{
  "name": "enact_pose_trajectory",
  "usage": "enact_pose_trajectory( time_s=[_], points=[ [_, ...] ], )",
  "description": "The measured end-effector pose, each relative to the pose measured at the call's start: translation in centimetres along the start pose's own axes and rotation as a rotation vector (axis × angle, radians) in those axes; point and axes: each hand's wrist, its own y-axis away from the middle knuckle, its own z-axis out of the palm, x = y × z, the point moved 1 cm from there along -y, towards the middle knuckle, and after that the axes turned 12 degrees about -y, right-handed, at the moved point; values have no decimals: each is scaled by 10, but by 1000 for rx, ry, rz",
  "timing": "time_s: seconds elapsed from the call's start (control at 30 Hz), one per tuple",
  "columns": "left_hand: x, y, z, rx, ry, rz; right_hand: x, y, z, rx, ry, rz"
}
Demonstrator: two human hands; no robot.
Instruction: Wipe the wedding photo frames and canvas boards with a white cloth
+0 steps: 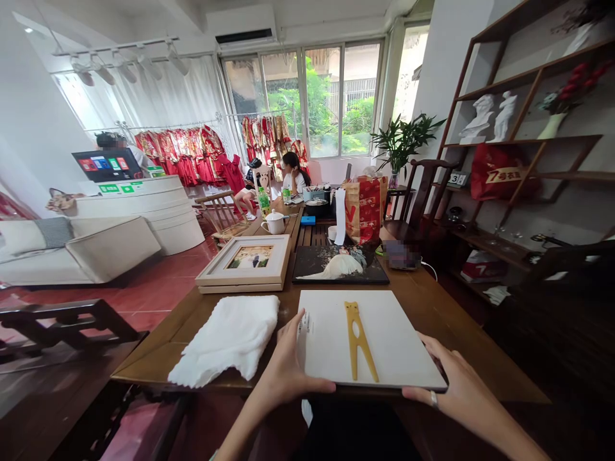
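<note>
Steadying seems the step in hand: left hand [288, 370] and right hand [454, 384] each clasp a near corner of the white board [398, 346] lying flat at the near edge of the table [485, 346], a yellow clip [358, 342] loose on top, so any lift calls for level handling.

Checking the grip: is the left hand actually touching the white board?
Touching. The head view shows the left hand against the near left corner of the white board, fingers along its side edge and thumb lying over its front edge.

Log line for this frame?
left hand: grips white board edge | right hand: grips board corner | yellow tool: lies on board | white cloth: left of board
</note>
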Motion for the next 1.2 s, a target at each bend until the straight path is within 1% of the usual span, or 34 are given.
enact_pose_trajectory(
  time_s=[0.23, 0.43, 0.5, 0.53, 0.6, 0.63, 0.7, 0.73, 0.77, 0.8, 0.83, 0.9, 0.93, 0.97, 1.0, 1.03, 1.07, 1.1, 1.13, 1.2],
  points=[
    [-5, -2, 6, 56, -112, 33, -3, -10, -5, -51, 46, -29],
    [-11, -5, 12, 24, -184, 46, -3, -14, -8, -69, 62, -50],
    [-8, -4, 12, 6, -209, 26, -1, -15, -8, -62, 56, -60],
    [-3, -1, 11, 1, -216, 34, 0, -17, -8, -58, 54, -69],
    [14, 11, 1, -21, -208, 115, 0, -22, -9, -33, 56, -94],
    [25, 19, -8, -26, -193, 189, 0, -27, -10, -9, 57, -108],
    [44, 38, -32, -69, -172, 313, 0, -41, -11, 86, 35, -149],
    [49, 47, -47, -27, -178, 349, -1, -51, -11, 150, 5, -178],
    [48, 53, -61, 29, -206, 364, -1, -61, -10, 191, -37, -218],
    [41, 57, -74, 74, -268, 341, -2, -72, -9, 198, -80, -258],
    [29, 58, -84, 99, -350, 307, -2, -84, -6, 188, -119, -289],
    [-8, 53, -96, 131, -519, 240, -1, -105, 1, 162, -181, -311],
    [-29, 48, -99, 157, -586, 204, 0, -114, 5, 161, -203, -311],
    [-49, 43, -98, 151, -642, 165, 0, -120, 8, 154, -212, -317],
    [-66, 38, -95, 139, -686, 157, 1, -125, 12, 145, -208, -327],
    [-78, 33, -91, 153, -719, 146, 2, -129, 14, 144, -204, -334],
    [-84, 30, -86, 174, -742, 142, 3, -130, 17, 140, -197, -335],
    [-85, 28, -81, 208, -752, 147, 4, -130, 19, 136, -191, -334],
    [-80, 27, -74, 246, -748, 158, 4, -130, 20, 132, -187, -329],
    [-57, 27, -61, 304, -711, 202, 3, -127, 20, 123, -179, -317]
  ],
)
